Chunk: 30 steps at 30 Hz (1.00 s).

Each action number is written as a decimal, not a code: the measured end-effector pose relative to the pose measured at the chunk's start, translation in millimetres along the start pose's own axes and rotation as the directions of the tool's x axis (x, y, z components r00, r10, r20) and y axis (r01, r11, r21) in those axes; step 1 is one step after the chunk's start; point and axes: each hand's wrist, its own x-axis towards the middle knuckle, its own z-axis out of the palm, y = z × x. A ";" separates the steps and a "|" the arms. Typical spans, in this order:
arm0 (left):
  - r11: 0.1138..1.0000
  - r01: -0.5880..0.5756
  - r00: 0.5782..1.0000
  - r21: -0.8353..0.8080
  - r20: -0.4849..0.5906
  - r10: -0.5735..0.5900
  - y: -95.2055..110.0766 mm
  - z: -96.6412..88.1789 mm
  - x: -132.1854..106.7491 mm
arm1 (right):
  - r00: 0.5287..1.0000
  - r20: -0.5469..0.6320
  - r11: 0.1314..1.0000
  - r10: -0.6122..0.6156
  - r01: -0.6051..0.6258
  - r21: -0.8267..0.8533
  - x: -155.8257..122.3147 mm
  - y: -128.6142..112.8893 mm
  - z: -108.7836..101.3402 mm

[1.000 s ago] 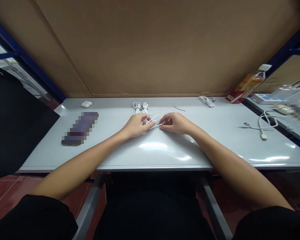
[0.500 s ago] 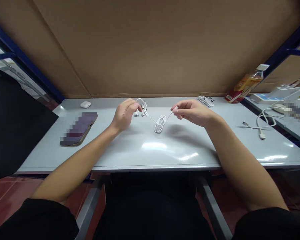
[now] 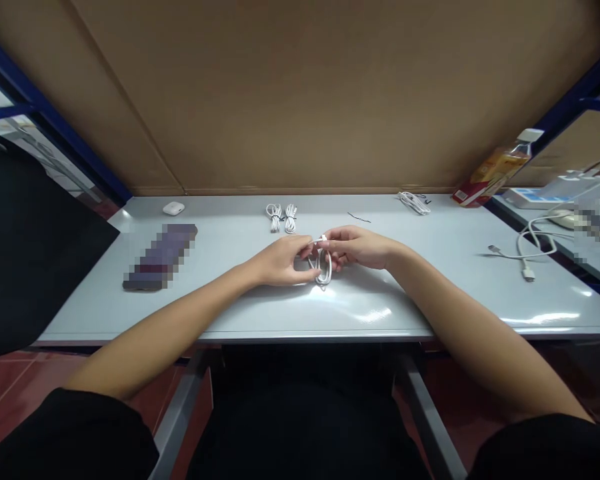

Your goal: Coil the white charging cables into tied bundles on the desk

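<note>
A white charging cable (image 3: 323,275), looped into a loose coil, is between my two hands just above the middle of the table. My left hand (image 3: 287,261) grips the coil from the left, its thumb along the lower side. From the right, my right hand (image 3: 357,247) pinches the cable near its white plug, at the top of the coil. Beyond my hands lie two white cable bundles (image 3: 291,219), each with a dark tie round its middle. A thin black twist tie (image 3: 359,217) rests on the table behind my right hand.
On the left are a phone (image 3: 163,257) and a white earbud case (image 3: 173,209). Another coiled cable (image 3: 414,203) lies at the back right, near a drink bottle (image 3: 495,170). A loose white cable (image 3: 527,250) spreads over the right side. A cardboard wall (image 3: 290,100) stands behind the table (image 3: 240,313).
Both hands have come together at the middle and drawn nearer to me, gathering the cable's ends to the coil. The tied bundles and the black twist tie now show uncovered.
</note>
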 end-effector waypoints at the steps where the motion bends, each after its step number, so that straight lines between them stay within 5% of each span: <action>1: 0.999 -0.024 0.999 0.021 0.022 0.024 -0.5 -1.2 0.1 | 1.000 0.004 1.000 -0.002 0.002 -0.005 -0.1 -0.1 0.7; 5: 0.990 -0.135 0.989 0.037 0.069 0.133 -6.3 -0.6 0.2 | 0.999 0.033 1.000 -0.005 0.005 -0.005 -1.5 -1.3 2.2; 12: 0.985 -0.156 0.985 0.074 -0.058 0.160 -15.8 13.7 0.0 | 0.996 -0.083 0.999 -0.017 0.014 -0.039 -1.4 -2.9 1.9; 16: 0.990 -0.133 0.957 0.051 -0.252 0.142 -16.1 -3.3 0.1 | 0.987 -0.160 0.998 -0.013 0.004 -0.057 -7.4 -8.4 -5.4; 18: 0.995 -0.101 0.897 0.012 -0.431 0.096 -19.6 -16.7 0.9 | 0.973 -0.229 0.999 -0.010 -0.003 -0.055 -11.9 -12.7 -10.2; 22: 0.983 -0.086 0.660 -0.162 -0.748 -0.066 -29.9 -37.6 4.1 | 0.934 -0.357 1.000 0.007 -0.014 -0.017 -19.3 -19.9 -17.6; 24: 0.963 -0.109 0.576 -0.248 -0.805 -0.143 -33.8 -43.5 5.9 | 0.942 -0.336 1.000 -0.007 0.004 -0.010 -21.5 -21.4 -19.8; 30: 0.898 -0.136 0.417 -0.418 -0.846 -0.331 -43.2 -59.8 5.7 | 0.970 -0.240 0.990 -0.047 0.013 -0.140 -25.7 -17.4 -31.5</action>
